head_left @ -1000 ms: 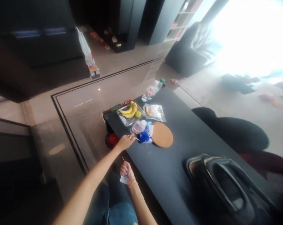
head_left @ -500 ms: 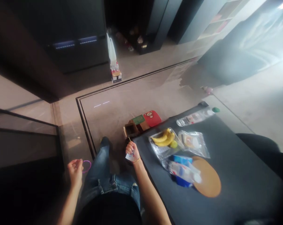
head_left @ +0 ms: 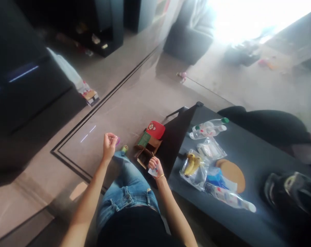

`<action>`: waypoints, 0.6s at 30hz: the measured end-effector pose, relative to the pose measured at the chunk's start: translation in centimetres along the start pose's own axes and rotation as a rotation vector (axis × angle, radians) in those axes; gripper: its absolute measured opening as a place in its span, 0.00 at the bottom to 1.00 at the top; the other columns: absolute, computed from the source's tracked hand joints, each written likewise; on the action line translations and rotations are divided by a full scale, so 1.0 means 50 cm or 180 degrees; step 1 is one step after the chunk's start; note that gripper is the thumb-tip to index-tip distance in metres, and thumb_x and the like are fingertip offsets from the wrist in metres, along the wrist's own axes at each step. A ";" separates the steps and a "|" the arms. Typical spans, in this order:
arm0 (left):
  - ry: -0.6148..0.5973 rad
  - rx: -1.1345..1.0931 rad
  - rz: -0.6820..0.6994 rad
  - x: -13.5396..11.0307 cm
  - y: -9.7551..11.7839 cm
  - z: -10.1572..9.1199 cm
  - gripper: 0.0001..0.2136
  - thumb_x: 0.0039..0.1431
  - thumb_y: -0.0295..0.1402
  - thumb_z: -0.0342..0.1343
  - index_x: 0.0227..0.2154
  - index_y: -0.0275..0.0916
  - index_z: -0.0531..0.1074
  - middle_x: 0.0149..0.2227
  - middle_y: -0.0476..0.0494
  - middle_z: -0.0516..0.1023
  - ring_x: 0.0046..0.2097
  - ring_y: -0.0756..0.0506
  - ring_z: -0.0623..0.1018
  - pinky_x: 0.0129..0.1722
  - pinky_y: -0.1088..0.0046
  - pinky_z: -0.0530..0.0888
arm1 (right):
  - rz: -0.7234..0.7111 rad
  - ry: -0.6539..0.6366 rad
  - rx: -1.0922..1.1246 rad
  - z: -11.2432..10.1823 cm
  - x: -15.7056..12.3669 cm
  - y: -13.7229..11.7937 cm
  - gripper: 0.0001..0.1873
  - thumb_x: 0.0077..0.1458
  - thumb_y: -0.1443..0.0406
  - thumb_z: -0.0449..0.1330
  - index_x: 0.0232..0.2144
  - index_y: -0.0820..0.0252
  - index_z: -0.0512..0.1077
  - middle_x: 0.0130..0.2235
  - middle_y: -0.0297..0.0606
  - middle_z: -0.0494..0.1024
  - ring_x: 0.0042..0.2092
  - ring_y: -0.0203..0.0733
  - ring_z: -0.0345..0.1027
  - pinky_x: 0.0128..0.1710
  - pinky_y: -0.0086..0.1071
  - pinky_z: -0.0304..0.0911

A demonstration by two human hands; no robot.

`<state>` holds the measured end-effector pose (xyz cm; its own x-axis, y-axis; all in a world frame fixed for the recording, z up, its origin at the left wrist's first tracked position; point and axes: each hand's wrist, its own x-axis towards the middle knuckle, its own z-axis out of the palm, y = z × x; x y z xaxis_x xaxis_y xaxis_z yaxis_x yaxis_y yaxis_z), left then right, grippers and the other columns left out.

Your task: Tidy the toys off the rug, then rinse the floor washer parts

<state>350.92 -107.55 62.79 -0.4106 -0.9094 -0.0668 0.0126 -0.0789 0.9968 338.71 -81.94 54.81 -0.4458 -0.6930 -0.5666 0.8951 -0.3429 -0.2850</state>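
Left hand [head_left: 109, 142] held above knee, pinched on purple ring [head_left: 117, 140]; right hand [head_left: 154, 167] closed around thin stick [head_left: 152, 155] and white card [head_left: 153, 172], beside black table [head_left: 248, 151]

Dark low table [head_left: 250, 145] is pretty loaded: two water bottles [head_left: 209, 127] at the far end, a clear bag of bananas [head_left: 193, 168], a second clear bag [head_left: 211, 149] and a round cork mat [head_left: 234, 172]. Another bottle [head_left: 230, 199] lies on its side, with a black bag [head_left: 293, 192] at the right.

The person wears blue jeans [head_left: 127, 193], low in the middle of the frame, and a black top [head_left: 135, 231] below them. A thin gold bangle [head_left: 161, 176] sits by the right hand [head_left: 154, 166]. Both arms have no sleeves.
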 end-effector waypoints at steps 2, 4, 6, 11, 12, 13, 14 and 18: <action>-0.0174 0.0061 -0.0097 0.081 -0.004 0.045 0.12 0.53 0.40 0.59 0.34 0.40 0.65 0.29 0.51 0.71 0.30 0.52 0.72 0.32 0.77 0.69 | -0.0177 0.0020 0.0117 0.028 0.072 -0.020 0.23 0.61 0.67 0.52 0.20 0.55 0.43 0.18 0.21 0.44 0.17 0.28 0.35 0.15 0.21 0.41; -0.0303 0.0145 -0.0280 0.145 -0.013 0.073 0.13 0.52 0.42 0.60 0.33 0.40 0.65 0.27 0.51 0.71 0.28 0.52 0.71 0.30 0.77 0.68 | -0.0295 0.0060 0.0208 0.063 0.152 -0.044 0.23 0.60 0.67 0.52 0.20 0.56 0.42 0.18 0.21 0.43 0.17 0.28 0.35 0.15 0.21 0.40; -0.0417 0.0168 -0.0594 0.199 -0.022 0.084 0.16 0.51 0.46 0.60 0.30 0.40 0.64 0.24 0.53 0.70 0.24 0.53 0.67 0.25 0.79 0.63 | -0.0374 0.0121 0.0307 0.105 0.231 -0.071 0.24 0.59 0.68 0.52 0.20 0.56 0.41 0.17 0.21 0.42 0.17 0.28 0.34 0.15 0.21 0.39; -0.0597 0.0206 -0.1223 0.341 -0.024 0.112 0.21 0.48 0.54 0.58 0.22 0.40 0.61 0.20 0.54 0.65 0.21 0.54 0.61 0.20 0.80 0.57 | -0.0575 0.0291 0.0687 0.213 0.390 -0.153 0.22 0.59 0.68 0.51 0.20 0.56 0.41 0.17 0.21 0.42 0.17 0.28 0.34 0.15 0.21 0.39; -0.0666 0.0253 -0.1246 0.375 -0.024 0.127 0.21 0.47 0.54 0.58 0.21 0.40 0.61 0.20 0.54 0.65 0.21 0.54 0.61 0.20 0.80 0.58 | -0.0632 0.0307 0.0716 0.229 0.416 -0.170 0.22 0.59 0.68 0.51 0.20 0.55 0.41 0.17 0.21 0.42 0.17 0.28 0.34 0.15 0.21 0.38; -0.0763 0.0318 -0.1256 0.412 -0.025 0.147 0.21 0.47 0.54 0.58 0.21 0.40 0.61 0.20 0.53 0.64 0.21 0.54 0.61 0.20 0.80 0.58 | -0.0700 0.0307 0.0725 0.241 0.442 -0.188 0.22 0.59 0.68 0.51 0.20 0.55 0.42 0.17 0.21 0.43 0.17 0.29 0.34 0.15 0.21 0.38; -0.0877 0.0390 -0.1263 0.451 -0.028 0.170 0.21 0.46 0.53 0.58 0.20 0.40 0.60 0.19 0.53 0.64 0.21 0.54 0.61 0.20 0.80 0.58 | -0.0775 0.0300 0.0725 0.251 0.467 -0.205 0.22 0.59 0.67 0.52 0.20 0.55 0.42 0.17 0.21 0.43 0.17 0.29 0.35 0.15 0.21 0.38; -0.1440 0.0636 -0.1228 0.629 -0.048 0.294 0.20 0.46 0.53 0.56 0.19 0.41 0.60 0.18 0.53 0.63 0.20 0.54 0.60 0.18 0.79 0.56 | -0.1204 0.0399 0.0823 0.263 0.567 -0.273 0.22 0.57 0.67 0.54 0.20 0.56 0.44 0.17 0.21 0.45 0.16 0.28 0.38 0.16 0.22 0.40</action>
<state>324.56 -129.95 58.92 -0.6974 -0.5643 -0.4419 -0.3663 -0.2493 0.8965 313.88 -105.24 52.80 -0.7235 -0.4125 -0.5536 0.6341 -0.7141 -0.2966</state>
